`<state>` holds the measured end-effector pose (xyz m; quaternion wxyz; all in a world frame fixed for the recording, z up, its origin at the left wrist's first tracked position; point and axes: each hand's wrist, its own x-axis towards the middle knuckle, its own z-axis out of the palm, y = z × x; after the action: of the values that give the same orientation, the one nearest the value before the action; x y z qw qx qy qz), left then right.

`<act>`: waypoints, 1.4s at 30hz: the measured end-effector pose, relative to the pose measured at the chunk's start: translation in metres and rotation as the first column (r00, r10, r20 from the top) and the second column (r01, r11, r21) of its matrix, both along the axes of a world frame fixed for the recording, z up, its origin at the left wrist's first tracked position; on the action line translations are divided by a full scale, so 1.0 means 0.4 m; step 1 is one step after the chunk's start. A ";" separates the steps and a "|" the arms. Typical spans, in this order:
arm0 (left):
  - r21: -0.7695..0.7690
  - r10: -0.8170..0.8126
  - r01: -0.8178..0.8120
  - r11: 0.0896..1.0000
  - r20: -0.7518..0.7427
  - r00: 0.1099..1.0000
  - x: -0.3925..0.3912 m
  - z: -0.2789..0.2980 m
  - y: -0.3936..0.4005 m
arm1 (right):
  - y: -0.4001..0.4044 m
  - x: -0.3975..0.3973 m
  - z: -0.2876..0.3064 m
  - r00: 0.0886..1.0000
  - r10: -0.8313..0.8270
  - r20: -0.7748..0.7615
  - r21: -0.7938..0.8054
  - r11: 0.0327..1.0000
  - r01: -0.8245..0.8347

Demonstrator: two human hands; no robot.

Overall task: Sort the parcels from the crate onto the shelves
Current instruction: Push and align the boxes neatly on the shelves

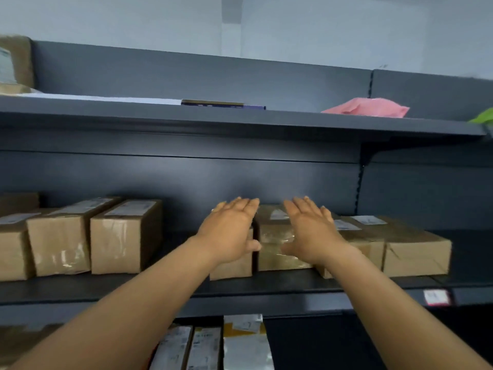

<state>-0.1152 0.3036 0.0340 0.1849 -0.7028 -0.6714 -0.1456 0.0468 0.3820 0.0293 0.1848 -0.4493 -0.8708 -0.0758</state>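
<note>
Both hands flat on the tape-wrapped brown cardboard parcel (277,241) on the dark grey metal middle shelf (266,287): left hand (226,231) and right hand (309,231), fingers straight, apart, likely squaring it between neighbouring boxes.

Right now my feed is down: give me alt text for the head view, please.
Both hands, left hand and right hand, reach with straight fingers to a taped cardboard parcel on the middle shelf, one at each side. More cardboard parcels stand in a row along that shelf; a pink mailer bag lies on the top shelf.
</note>
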 end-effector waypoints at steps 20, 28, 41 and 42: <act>-0.086 0.090 -0.097 0.992 -0.078 0.993 0.267 -0.081 0.282 | 0.306 0.488 -0.102 0.973 -0.201 0.113 -0.200 0.955 0.221; -0.061 0.087 -0.094 0.994 -0.107 0.990 0.233 -0.082 0.260 | 0.322 0.442 -0.125 0.981 -0.185 0.049 -0.154 0.970 0.191; -0.076 0.145 -0.156 0.985 -0.135 0.980 0.100 -0.072 0.194 | 0.274 0.285 -0.126 0.979 -0.188 0.082 -0.125 0.972 0.197; -0.077 0.150 -0.161 0.984 -0.133 0.980 0.092 -0.071 0.189 | 0.270 0.273 -0.125 0.978 -0.190 0.089 -0.124 0.972 0.200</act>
<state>-0.0784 0.3793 0.0057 0.2070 -0.6633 -0.7170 -0.0562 0.1561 0.4901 -0.0208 0.1130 -0.5407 -0.8319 -0.0525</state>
